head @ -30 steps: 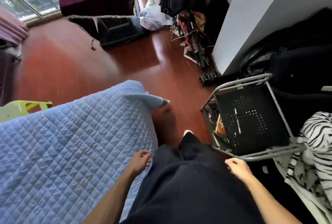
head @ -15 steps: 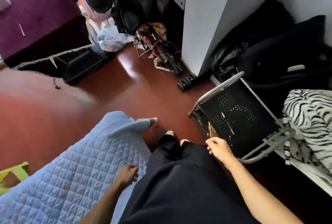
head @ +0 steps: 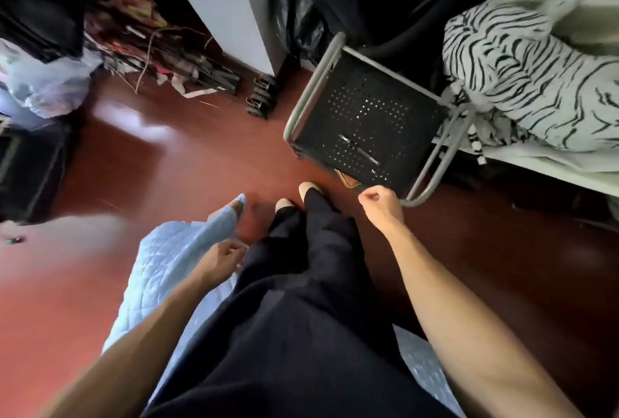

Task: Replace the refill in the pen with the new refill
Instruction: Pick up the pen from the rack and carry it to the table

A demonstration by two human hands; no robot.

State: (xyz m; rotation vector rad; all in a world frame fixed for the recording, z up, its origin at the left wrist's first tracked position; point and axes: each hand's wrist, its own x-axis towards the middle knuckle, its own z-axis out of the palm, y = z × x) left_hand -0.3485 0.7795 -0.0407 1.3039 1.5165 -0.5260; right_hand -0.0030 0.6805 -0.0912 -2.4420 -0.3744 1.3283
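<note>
— Just ahead of the right hand, on the black perforated stool, that's where the pen lies. See it?

— I see it: slim, dark with a silvery sheen, flat on the seat and slanting toward the near corner. A smaller thin piece lies just nearer the grip; I can't tell whether that's the refill.

— What's the right grip doing?

— Curled loosely, fingertips tucked toward the thumb, nothing pinched between them. It hovers right by the stool's near edge, close to the grey tube frame, apart from the pen.

— And the left hand?

— Low on the other side of the dark trousers, fingers half bent against the quilted blue blanket. Whether it's nipping the fabric or only resting there, I can't tell. It holds nothing else.

— Anything between the two grips?

— The person's legs, with two toes poking out onto the red floor just left of the right grip.

— Beyond the stool?

— Further out from the right grip, a zebra-striped bundle of cloth on a pale surface, touching the stool's frame. Off past the left grip, far across the floor, clutter and a pale plastic bag.
</note>
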